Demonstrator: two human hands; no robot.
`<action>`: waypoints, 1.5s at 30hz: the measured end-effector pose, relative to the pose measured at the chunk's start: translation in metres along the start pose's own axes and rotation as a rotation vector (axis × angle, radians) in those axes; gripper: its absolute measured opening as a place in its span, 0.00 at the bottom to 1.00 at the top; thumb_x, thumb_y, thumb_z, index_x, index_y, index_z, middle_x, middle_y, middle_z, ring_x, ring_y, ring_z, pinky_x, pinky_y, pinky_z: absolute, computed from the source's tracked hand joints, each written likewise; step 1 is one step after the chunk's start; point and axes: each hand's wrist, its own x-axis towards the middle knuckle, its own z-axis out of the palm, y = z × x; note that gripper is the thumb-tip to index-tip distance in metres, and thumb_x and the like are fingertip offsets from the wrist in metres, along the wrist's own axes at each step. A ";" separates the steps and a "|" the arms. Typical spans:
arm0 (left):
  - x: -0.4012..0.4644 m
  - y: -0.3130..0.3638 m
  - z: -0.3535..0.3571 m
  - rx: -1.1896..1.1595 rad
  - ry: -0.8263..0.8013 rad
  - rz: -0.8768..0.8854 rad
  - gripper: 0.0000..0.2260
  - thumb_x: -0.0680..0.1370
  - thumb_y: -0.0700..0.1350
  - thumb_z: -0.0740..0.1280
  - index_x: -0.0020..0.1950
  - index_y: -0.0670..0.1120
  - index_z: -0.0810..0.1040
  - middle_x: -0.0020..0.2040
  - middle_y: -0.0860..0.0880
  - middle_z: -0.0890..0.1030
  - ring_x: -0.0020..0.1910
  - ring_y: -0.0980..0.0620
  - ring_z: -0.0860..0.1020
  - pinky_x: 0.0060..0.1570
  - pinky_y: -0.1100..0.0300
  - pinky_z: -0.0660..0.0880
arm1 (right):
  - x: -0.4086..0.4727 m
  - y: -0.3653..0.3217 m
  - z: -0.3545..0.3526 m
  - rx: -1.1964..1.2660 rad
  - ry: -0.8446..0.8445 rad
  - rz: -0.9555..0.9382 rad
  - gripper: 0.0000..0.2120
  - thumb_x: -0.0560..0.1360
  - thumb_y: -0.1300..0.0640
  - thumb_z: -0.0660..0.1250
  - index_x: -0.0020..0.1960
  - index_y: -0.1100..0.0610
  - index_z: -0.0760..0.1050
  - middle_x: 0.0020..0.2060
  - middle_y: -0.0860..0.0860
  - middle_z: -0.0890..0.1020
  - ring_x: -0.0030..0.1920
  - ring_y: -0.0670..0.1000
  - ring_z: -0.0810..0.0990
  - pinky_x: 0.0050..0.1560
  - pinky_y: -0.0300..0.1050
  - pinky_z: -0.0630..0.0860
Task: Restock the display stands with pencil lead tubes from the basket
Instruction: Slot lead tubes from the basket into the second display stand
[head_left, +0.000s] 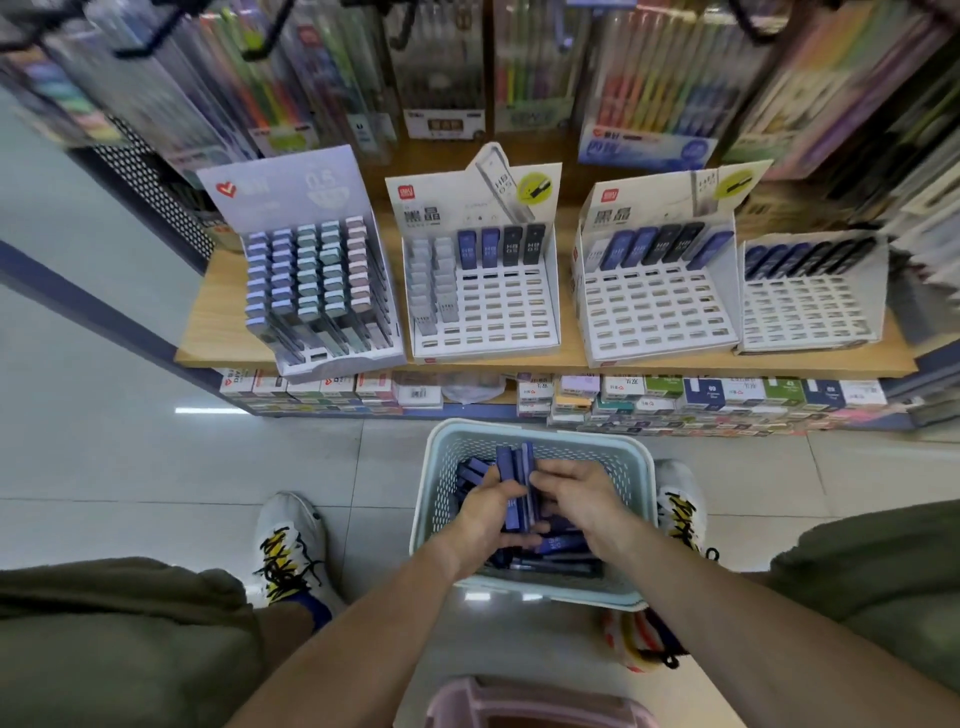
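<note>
Shelf (223, 317): wooden, low, carrying four stands in a row along its front edge, within reach of a crouching person.
Stands: the far-left one (317, 291) looks nearly full; the second (483, 291) has two pale columns at its left and a single back row of dark tubes; the third (654, 296) and the fourth (810, 296), at the right end, hold only a back row each. Most slots stand bare, so the bulk of the restocking is judged still ahead.
Basket (441, 467): pale blue, perforated, on the floor just before the shelf, between the person's shoes, so both hands drop straight into it.
Tubes (566, 545): dark blue, lying loose in the basket.
Bundle (514, 483): several tubes stood side by side, lifted above the loose ones, probably squared up for slotting.
Left hand (483, 512): fingers curled round the bundle's left side, bearing it.
Right hand (576, 499): fingers clamped on the bundle's right side, seemingly aligning the tubes.
Pink tub (535, 704): at the bottom edge; contents cannot be told.
</note>
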 end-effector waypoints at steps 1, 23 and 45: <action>-0.007 0.006 0.001 -0.004 -0.007 0.008 0.12 0.84 0.40 0.59 0.67 0.47 0.72 0.58 0.33 0.82 0.48 0.37 0.83 0.50 0.43 0.83 | -0.008 -0.009 -0.001 -0.043 -0.003 -0.033 0.08 0.77 0.66 0.70 0.55 0.59 0.82 0.48 0.55 0.86 0.47 0.53 0.86 0.35 0.39 0.80; -0.168 0.184 0.002 -0.012 -0.151 0.367 0.13 0.84 0.41 0.63 0.69 0.49 0.72 0.56 0.36 0.84 0.55 0.33 0.82 0.37 0.53 0.80 | -0.123 -0.237 0.006 -0.269 -0.231 -0.655 0.17 0.70 0.67 0.77 0.56 0.58 0.79 0.41 0.58 0.84 0.41 0.55 0.84 0.48 0.49 0.84; -0.118 0.208 -0.033 -0.188 0.095 0.361 0.08 0.84 0.39 0.64 0.63 0.42 0.75 0.51 0.41 0.87 0.39 0.44 0.85 0.33 0.56 0.79 | -0.029 -0.288 0.028 -0.317 0.125 -0.913 0.11 0.74 0.65 0.74 0.49 0.49 0.79 0.35 0.51 0.84 0.37 0.48 0.83 0.45 0.44 0.81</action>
